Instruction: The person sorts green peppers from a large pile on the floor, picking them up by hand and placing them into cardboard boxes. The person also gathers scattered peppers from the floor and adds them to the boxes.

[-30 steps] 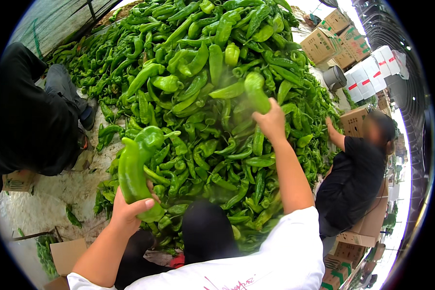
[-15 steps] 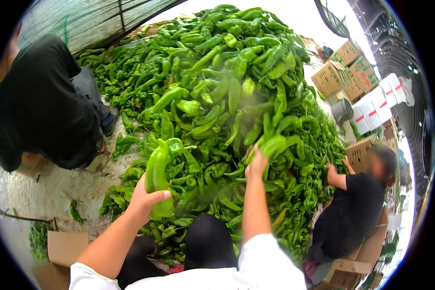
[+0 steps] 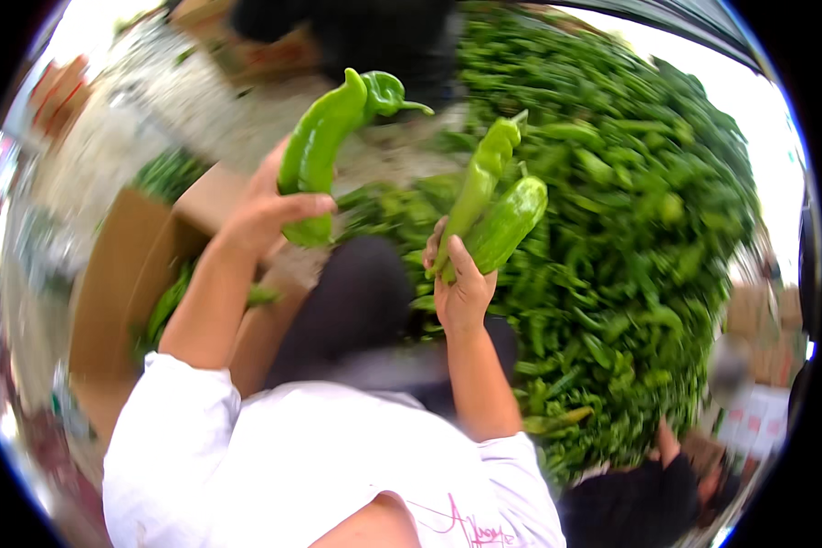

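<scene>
Long green peppers [image 3: 316, 151] are gripped in my left hand [image 3: 269, 205], the thumb pressed across the lower end of the front one; a second pepper with a curled stem shows behind it. My right hand [image 3: 466, 285] is closed around two lighter green peppers [image 3: 510, 219], which stick up side by side from my fingers. Both hands are raised in front of me, over my dark-clad knees. Behind my right hand rises a large heap of green peppers [image 3: 630, 219]. An open cardboard box [image 3: 110, 310] with some peppers inside stands by my left forearm.
A person in dark clothing [image 3: 384, 46] is at the far side, near a cardboard box [image 3: 274, 55]. Another person [image 3: 635, 502] reaches into the heap at lower right. Cartons [image 3: 763, 320] and white boxes [image 3: 756, 418] stand at the right edge, beside a grey bucket [image 3: 729, 365].
My view has swung left toward the open box. My right hand has lifted off the heap and now shows two peppers. My left hand still holds its peppers.
</scene>
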Tool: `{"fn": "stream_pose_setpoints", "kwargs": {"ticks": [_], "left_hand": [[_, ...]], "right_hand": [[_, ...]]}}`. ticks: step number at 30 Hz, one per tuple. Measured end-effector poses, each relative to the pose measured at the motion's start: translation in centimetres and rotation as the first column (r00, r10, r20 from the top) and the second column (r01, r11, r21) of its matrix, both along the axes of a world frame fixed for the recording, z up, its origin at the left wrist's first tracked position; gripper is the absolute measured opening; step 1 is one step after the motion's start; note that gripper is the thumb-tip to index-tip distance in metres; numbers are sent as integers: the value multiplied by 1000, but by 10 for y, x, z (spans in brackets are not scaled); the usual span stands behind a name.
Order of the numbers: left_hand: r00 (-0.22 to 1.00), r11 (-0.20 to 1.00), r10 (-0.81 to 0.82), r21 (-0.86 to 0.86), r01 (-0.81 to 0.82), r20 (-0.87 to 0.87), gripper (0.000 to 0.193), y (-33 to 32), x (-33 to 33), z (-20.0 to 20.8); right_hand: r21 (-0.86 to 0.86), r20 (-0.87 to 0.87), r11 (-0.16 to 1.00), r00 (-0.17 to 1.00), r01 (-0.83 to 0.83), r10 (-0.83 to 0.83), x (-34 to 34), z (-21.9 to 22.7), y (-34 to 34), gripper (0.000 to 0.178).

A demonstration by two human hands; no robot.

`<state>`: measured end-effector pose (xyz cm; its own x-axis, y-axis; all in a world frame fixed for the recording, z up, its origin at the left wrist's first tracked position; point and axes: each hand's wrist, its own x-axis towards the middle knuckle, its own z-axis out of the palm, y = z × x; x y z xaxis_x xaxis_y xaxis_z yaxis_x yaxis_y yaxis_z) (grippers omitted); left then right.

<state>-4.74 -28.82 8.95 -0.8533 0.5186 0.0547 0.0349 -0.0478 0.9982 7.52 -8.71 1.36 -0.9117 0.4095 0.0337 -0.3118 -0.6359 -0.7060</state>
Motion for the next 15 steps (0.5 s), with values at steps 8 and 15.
{"fn": "stream_pose_setpoints", "kwargs": {"ticks": [8,15], "left_hand": [[951,310,216,-908,-284,-223,71,-366,83,34],[969,329,236,-932,-155,-78,91,-369,106,-148]], "right_hand": [[697,265,415,747,-585,610,15,14,-199,62],[591,380,527,787,-611,486,14,18,-157,39]]}}
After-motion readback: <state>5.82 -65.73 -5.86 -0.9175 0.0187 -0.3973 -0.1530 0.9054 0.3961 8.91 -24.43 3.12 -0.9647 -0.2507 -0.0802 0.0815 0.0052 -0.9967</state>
